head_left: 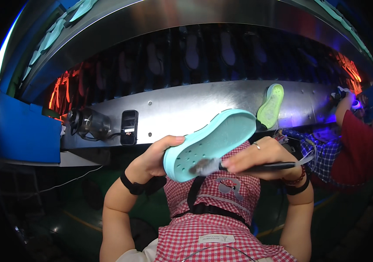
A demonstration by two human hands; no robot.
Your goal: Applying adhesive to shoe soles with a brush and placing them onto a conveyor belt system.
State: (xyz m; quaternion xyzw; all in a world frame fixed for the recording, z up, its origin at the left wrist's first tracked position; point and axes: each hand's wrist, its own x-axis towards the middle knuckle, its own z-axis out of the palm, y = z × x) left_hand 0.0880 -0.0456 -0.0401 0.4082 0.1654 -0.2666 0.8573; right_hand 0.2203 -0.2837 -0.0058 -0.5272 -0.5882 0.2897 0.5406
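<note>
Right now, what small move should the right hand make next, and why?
Probably a short sweep of the brush across the turquoise sole: the right hand holds the brush with its bristles at the sole's perforated end, while the left hand grips the sole's edge.

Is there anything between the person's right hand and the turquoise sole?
Yes, the brush: the right hand grips it, and its bristles are over the holed end of the turquoise sole. The left hand holds the edge there directly.
</note>
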